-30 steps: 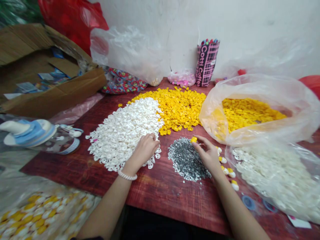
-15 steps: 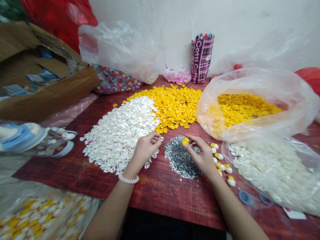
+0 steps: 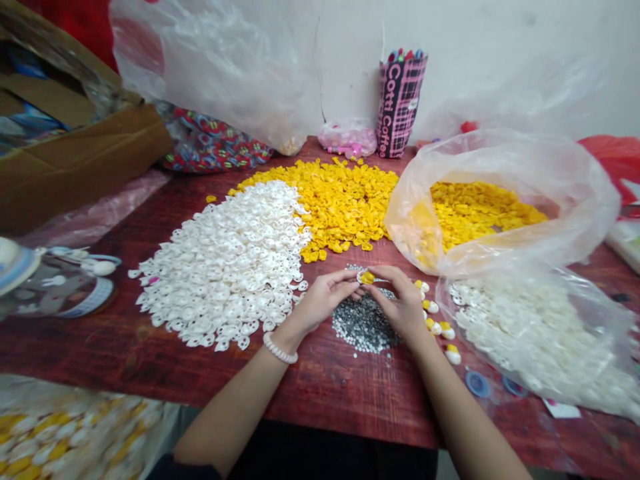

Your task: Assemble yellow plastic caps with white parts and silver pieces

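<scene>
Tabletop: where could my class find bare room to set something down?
The tabletop shows bare wood between its near edge and the grey pile, and, at left, between the white pile and bottle. It is crowded along the right, with plastic bags, and centrally, where the white pile meets the yellow pile.

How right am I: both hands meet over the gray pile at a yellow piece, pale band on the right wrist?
Wrong wrist: in the head view, the pale band circles the wrist of the left hand. It and the right hand do meet over the gray pile, at a yellow piece.
</scene>
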The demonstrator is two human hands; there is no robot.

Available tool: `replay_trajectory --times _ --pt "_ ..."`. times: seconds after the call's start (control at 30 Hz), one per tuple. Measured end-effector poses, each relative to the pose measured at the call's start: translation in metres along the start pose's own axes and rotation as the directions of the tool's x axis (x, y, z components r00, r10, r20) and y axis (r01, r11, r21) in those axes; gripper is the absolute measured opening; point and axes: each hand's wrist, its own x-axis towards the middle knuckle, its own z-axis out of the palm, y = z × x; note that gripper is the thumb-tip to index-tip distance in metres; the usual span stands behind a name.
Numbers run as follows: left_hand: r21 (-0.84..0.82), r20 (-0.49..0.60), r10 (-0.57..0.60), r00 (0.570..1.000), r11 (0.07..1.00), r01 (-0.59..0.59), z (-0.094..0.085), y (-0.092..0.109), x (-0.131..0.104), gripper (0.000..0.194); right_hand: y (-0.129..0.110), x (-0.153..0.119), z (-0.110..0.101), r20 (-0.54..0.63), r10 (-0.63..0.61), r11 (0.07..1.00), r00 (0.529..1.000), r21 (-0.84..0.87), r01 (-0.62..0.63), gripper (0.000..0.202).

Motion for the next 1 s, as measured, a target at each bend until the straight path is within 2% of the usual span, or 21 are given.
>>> replay_trajectory --times 0.17,0.27,0.4,0.6,0.7,0.83,0.9,1.0 --pt "-0.008 0.001 0.029 1.000 1.000 -0.029 0.000 -0.001 -0.003 0.020 -0.006 -0.002 0.000 0.012 0.162 0.967 0.987 0.199 -0.161 0.025" --pt "0.142 0.001 0.108 0.994 0.984 -0.107 -0.001 0.005 -0.006 0.018 -0.010 -0.003 -0.001 0.035 0.198 0.947 0.980 0.252 -0.200 0.023" --pt "0.415 0.060 0.243 0.968 0.876 -0.245 -0.003 0.015 -0.012 0.018 -0.013 -0.002 -0.001 0.041 0.123 0.969 0.992 0.211 -0.129 0.024" --pt "0.519 0.112 0.282 0.953 0.801 -0.298 -0.003 0.020 -0.017 0.016 -0.014 -0.003 0.000 0.002 0.032 0.992 0.999 0.122 -0.032 0.023" --pt "0.430 0.093 0.252 0.963 0.862 -0.267 -0.001 0.017 -0.017 0.013 -0.015 -0.003 -0.003 -0.023 -0.002 0.995 1.000 0.103 0.004 0.023" --pt "0.119 0.080 0.092 0.993 0.988 -0.101 -0.001 0.011 -0.013 0.013 -0.016 -0.001 -0.010 0.022 -0.023 0.999 0.999 0.034 0.022 0.025" --pt "-0.050 0.088 0.016 0.996 0.999 -0.011 -0.001 0.009 -0.011 0.022 -0.017 0.002 -0.012 0.070 -0.068 0.997 0.995 -0.040 0.071 0.024" --pt "-0.232 0.138 -0.085 0.987 0.966 0.116 0.001 0.009 -0.010 0.033 -0.021 0.007 -0.017 0.148 -0.091 0.981 0.985 -0.159 0.115 0.028"
